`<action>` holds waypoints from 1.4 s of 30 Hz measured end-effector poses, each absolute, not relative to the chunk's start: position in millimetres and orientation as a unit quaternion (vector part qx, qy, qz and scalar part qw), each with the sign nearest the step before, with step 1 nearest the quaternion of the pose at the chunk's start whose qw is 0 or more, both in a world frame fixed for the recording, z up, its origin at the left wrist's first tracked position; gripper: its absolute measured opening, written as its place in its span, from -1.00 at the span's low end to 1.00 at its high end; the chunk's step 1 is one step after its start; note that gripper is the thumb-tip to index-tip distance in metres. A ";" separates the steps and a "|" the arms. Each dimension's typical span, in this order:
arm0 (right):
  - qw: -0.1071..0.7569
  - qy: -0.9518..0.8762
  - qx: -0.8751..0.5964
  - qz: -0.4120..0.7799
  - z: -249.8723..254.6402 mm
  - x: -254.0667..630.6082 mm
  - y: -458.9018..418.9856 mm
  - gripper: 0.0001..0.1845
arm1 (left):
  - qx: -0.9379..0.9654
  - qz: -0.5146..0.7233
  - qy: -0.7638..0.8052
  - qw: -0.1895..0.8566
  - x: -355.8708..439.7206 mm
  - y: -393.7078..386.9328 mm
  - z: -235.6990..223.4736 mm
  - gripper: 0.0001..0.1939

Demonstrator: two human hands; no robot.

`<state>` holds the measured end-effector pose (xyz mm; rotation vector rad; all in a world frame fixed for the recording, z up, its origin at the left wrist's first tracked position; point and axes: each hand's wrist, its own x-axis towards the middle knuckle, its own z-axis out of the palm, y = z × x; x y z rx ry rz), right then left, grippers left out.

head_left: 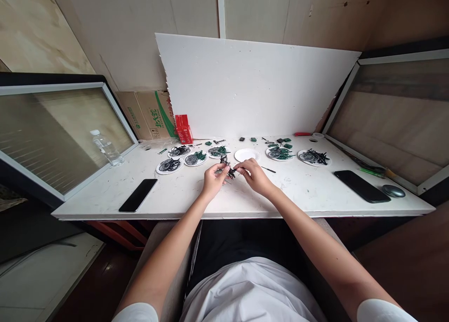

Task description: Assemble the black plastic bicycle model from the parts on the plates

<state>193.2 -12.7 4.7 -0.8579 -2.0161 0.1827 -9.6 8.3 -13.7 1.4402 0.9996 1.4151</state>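
Observation:
My left hand (213, 180), fingers closed, holds a small dark branched piece (231, 173) over the middle of the table. Its spiky ends stick out above and beside my thumb; its exact kind is too small to make out. From the other side my right hand (257, 176) pinches at the same piece with thumb and fingertips. Just behind my hands lies a bare white plate (247, 154). A plate of green and grey parts (218, 152) sits behind my left hand, and another plate of green parts (279, 154) is beyond my right hand.
Plates with black parts (169, 166) stand at left and far right (315, 157). Phones lie left (138, 195) and right (362, 186), the latter beside a mouse (393, 191). A water bottle (107, 149), red box (184, 129) and white board (259, 88) stand behind.

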 end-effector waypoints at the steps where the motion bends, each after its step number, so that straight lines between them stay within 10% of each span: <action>1: 0.449 -0.821 -0.346 0.068 5.6 193.5 -13.1 -0.58 | 0.579 0.565 0.402 0.429 -9.5 8.1 -13.9 -0.35; 42: 0.456 -0.779 -0.415 -0.114 0.5 183.6 -18.2 -0.63 | 0.578 0.547 0.369 0.480 -6.0 1.2 -8.2 -0.38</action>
